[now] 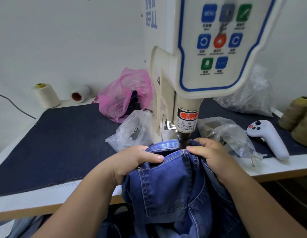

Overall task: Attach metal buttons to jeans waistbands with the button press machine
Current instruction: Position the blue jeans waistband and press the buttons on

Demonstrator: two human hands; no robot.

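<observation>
Fig.: L hand (132, 160) grips folded blue denim jeans (168, 182) w/ thumb on top; R hand (211, 155) pinches waistband edge just beside dark press punch (183, 140) of cream button press machine (192, 57). Waistband sits directly under punch. No metal button visible on band yet; judged: positioning done, pressing still left. Clear plastic bags (230, 134) lie beside machine.

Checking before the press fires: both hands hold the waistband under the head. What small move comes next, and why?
Probably slide the right hand back along the blue denim jeans waistband: its thumb lies right beside the dark press punch. The left hand grips farther off.
</observation>
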